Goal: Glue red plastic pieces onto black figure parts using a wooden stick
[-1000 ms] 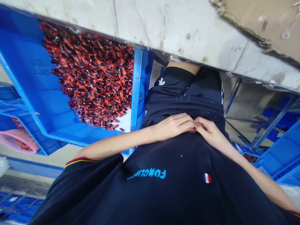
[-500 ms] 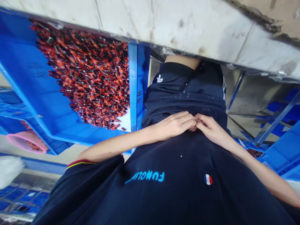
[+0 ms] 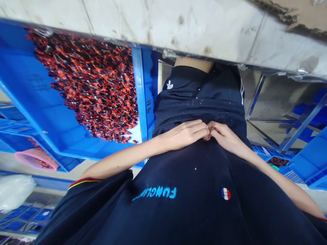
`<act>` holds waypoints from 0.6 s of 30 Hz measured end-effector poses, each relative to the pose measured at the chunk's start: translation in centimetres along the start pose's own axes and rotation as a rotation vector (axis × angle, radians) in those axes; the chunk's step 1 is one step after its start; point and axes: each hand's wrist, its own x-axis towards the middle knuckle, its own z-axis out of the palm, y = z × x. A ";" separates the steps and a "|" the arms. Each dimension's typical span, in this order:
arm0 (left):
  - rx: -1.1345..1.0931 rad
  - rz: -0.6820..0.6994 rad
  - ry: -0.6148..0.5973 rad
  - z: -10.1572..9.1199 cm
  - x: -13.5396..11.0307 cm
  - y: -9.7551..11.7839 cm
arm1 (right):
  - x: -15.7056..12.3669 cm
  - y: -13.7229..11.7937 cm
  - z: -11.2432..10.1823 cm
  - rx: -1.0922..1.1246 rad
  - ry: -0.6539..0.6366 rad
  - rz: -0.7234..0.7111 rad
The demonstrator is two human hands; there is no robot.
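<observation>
My left hand [image 3: 185, 134] and my right hand [image 3: 224, 136] meet fingertip to fingertip in my lap, over my dark shorts [image 3: 199, 98] and the hem of my dark shirt [image 3: 194, 190]. Both hands have their fingers curled and pinched together at the same spot. What they pinch is hidden between the fingertips and too small to name. A big blue tray [image 3: 43, 102], heaped with small orange and black parts [image 3: 94, 85], stands just to the left of my left forearm.
A worn grey table edge [image 3: 204, 30] runs across the top, above my knees. A pink bowl [image 3: 35, 160] with a few parts sits at the lower left among blue crates. More blue crates [image 3: 309, 160] and metal frame legs [image 3: 301, 126] stand at the right.
The hands stay pinched together in my lap with only slight finger movement. The view has shifted a little, so the tray and the table edge sit slightly further left.
</observation>
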 end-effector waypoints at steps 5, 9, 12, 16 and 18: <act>0.057 0.016 -0.017 0.1 0.1 -0.4 | 0.1 -0.1 0.0 0.008 0.030 0.007; 0.132 0.111 0.025 0.2 0.0 -0.9 | 0.0 -0.3 0.1 0.004 0.041 0.009; 0.139 0.177 0.133 0.6 -0.4 -1.5 | -0.2 -0.4 0.3 -0.010 0.042 0.015; 0.177 0.238 0.237 1.2 -1.0 -2.0 | -0.6 -0.6 0.6 -0.006 0.055 0.025; 0.189 0.265 0.277 1.3 -1.2 -2.1 | -0.7 -0.6 0.7 -0.002 0.067 0.017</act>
